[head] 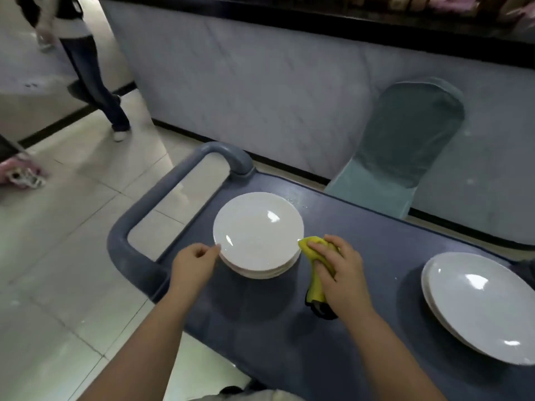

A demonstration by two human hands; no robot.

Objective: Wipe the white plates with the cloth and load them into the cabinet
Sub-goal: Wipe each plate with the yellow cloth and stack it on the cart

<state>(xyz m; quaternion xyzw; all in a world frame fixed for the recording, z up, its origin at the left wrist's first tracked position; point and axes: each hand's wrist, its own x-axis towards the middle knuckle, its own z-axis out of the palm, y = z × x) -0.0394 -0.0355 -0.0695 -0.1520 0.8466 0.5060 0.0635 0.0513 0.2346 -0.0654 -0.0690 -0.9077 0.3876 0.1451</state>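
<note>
Stack of white plates (pixel 257 235) is set at the handle (pixel 139 215) end of the cart (pixel 376 256) top. Left hand (pixel 192 266) is held at the stack's left rim, fingers curled, tips touching the top plate; whether it is pinched cannot be told. Yellow cloth (pixel 315 286) is gripped under the curled fingers of the right hand (pixel 338 270), just beside the stack's right rim. A second plate stack (pixel 480 302) is set at the cart's right end.

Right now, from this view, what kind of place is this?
Probably a restaurant or banquet hall: stacked round white plates on a blue-grey plastic service cart, a teal fabric-covered chair, and a grey marbled counter.
</note>
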